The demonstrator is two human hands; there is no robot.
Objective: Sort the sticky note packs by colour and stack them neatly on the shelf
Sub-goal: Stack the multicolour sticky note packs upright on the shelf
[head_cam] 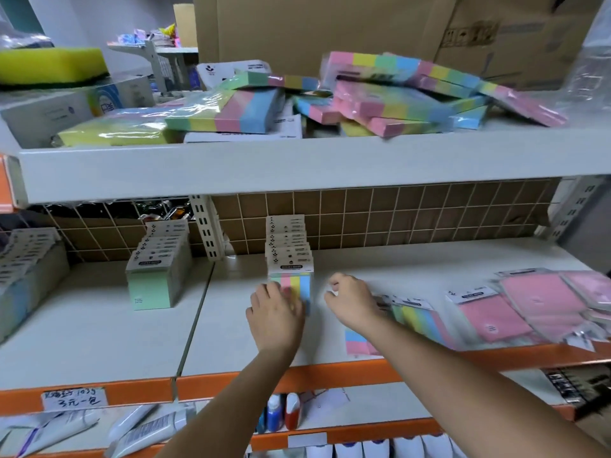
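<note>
On the middle shelf (pixel 99 328) a row of upright striped sticky note packs (pixel 291 256) stands near the back. My left hand (pixel 276 314) lies flat against the front pack of that row. My right hand (pixel 352 300) hovers just right of it with loosely curled fingers, over a flat striped pack (pixel 418 317). Pink packs (pixel 515 309) lie loose at the right. Left of centre stands a row of green packs (pixel 155 272). The top shelf (pixel 297 166) carries a jumbled heap of striped packs (pixel 393 97).
A further row of packs (pixel 26 276) stands at the far left. A wire grid backs the middle shelf. Cardboard boxes (pixel 363 28) rise behind the top shelf, beside a yellow sponge (pixel 53 64). Tubes and small bottles (pixel 281 411) fill the shelf below.
</note>
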